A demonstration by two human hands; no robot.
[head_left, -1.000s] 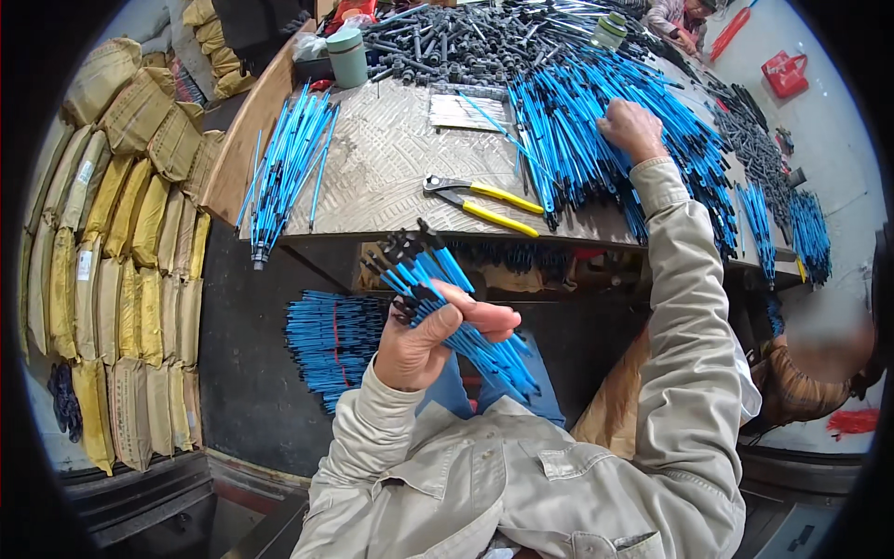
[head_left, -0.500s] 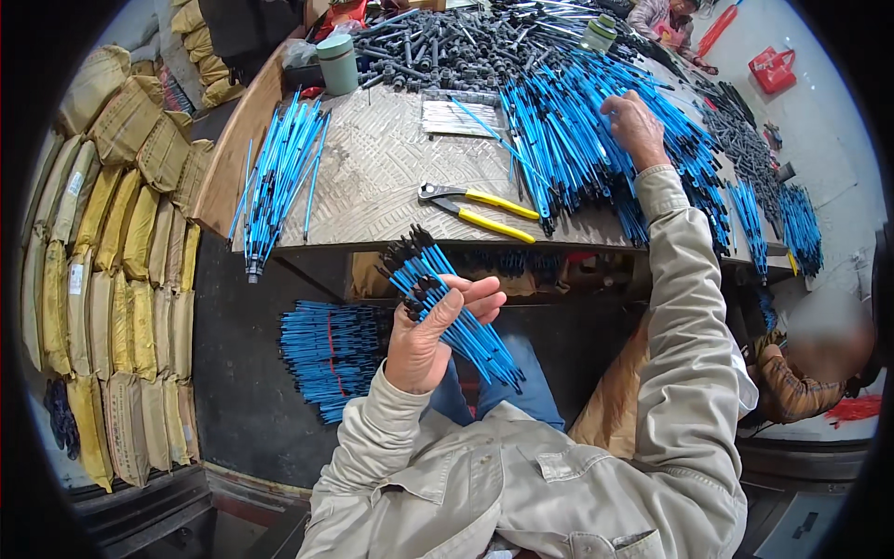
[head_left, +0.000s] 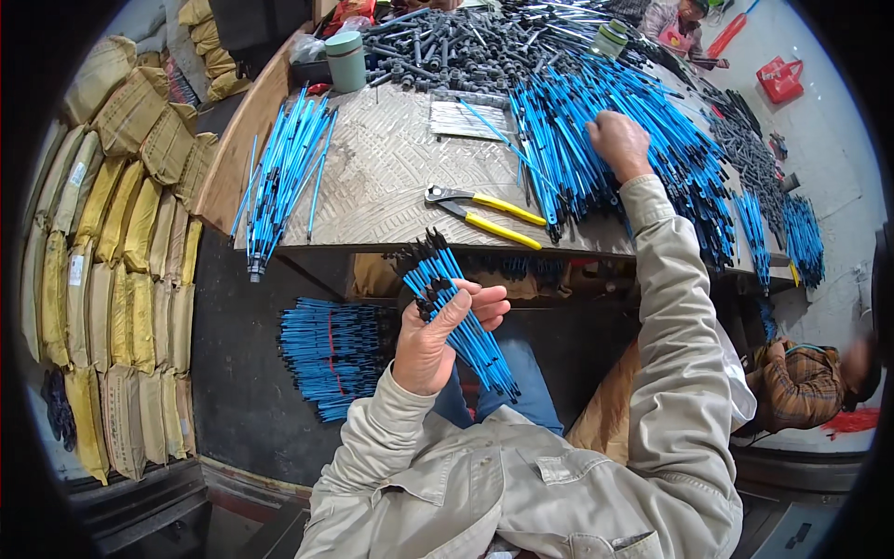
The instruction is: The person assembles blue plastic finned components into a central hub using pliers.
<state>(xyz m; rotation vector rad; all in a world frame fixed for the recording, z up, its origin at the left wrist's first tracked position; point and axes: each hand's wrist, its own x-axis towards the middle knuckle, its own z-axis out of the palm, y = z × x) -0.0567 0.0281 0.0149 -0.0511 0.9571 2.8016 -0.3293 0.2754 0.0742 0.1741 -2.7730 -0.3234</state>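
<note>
My left hand (head_left: 430,343) is closed round a bundle of thin blue rods with black ends (head_left: 473,337), held aslant in front of my lap. The thumb lies across the rods, and the fingertips show beyond them. Over on the table, my right hand (head_left: 621,146) is at a wide heap of the same blue rods (head_left: 570,140). Its fingers are curled in, and whatever is between them is hidden. A pair of pliers with yellow handles (head_left: 484,214) lies at the table's front edge, between the two hands.
A smaller pile of blue rods (head_left: 287,172) overhangs the table's left end. Grey fittings (head_left: 456,51) are heaped at the back beside a green cup (head_left: 345,61). Tied rods (head_left: 326,359) lie below. Yellow sacks (head_left: 116,270) stand left; a person in plaid (head_left: 796,384) is right.
My right hand has shifted slightly left and its fingers have curled in over the heap. My left hand keeps its bundle, almost still. The person at the right has moved their head.
</note>
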